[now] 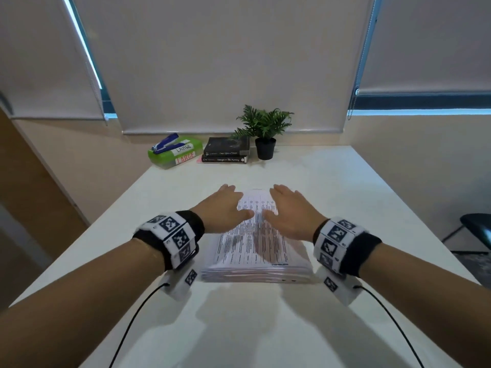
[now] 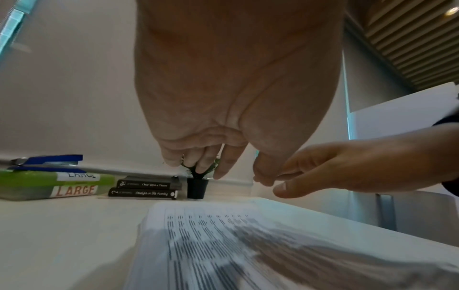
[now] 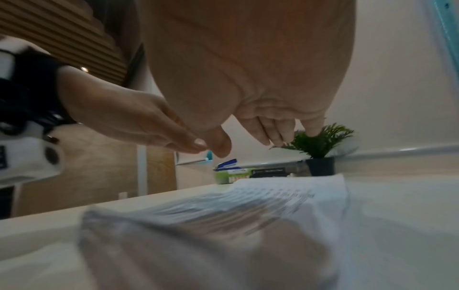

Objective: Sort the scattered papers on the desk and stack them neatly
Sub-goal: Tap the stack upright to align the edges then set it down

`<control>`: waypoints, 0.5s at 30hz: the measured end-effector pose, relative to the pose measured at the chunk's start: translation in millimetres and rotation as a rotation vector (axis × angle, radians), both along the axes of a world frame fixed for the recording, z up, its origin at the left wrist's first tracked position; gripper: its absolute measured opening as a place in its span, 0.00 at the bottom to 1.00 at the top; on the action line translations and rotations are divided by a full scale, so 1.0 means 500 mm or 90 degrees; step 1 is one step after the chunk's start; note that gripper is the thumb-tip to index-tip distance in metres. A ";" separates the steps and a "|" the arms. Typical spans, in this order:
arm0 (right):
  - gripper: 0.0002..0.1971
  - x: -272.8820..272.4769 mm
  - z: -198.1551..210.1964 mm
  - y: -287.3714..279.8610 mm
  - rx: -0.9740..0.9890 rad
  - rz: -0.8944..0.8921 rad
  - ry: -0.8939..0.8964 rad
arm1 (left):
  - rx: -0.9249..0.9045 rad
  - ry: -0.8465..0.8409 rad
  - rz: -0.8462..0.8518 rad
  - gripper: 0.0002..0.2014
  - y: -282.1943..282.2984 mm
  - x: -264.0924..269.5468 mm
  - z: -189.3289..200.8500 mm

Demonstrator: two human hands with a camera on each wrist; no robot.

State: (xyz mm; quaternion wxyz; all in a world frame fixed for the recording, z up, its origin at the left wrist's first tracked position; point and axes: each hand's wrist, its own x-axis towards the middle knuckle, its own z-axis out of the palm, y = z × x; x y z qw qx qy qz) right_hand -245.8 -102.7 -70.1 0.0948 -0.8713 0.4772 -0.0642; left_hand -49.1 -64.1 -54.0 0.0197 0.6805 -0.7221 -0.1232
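Left hand [image 1: 224, 208] and right hand [image 1: 291, 212] hover flat above paper stack [image 1: 255, 251].

Black wristbands [image 1: 195, 224] (white marker-patterned blocks, black cables).

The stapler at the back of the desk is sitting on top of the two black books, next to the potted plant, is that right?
Not quite. The stapler sits on top of the green box labelled LARGE, not on the black books. The books lie between that box and the potted plant, all at the back of the desk. The head view shows this plainly, and the left wrist view agrees.
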 end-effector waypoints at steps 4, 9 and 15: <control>0.35 0.010 -0.048 0.065 0.094 -0.021 0.045 | -0.011 0.026 0.004 0.27 0.031 -0.007 -0.076; 0.43 0.014 -0.122 0.075 0.150 -0.105 0.086 | 0.066 -0.018 0.041 0.44 0.054 -0.028 -0.150; 0.42 0.026 -0.144 0.075 0.136 -0.130 0.162 | 0.059 -0.037 0.063 0.45 0.061 -0.035 -0.185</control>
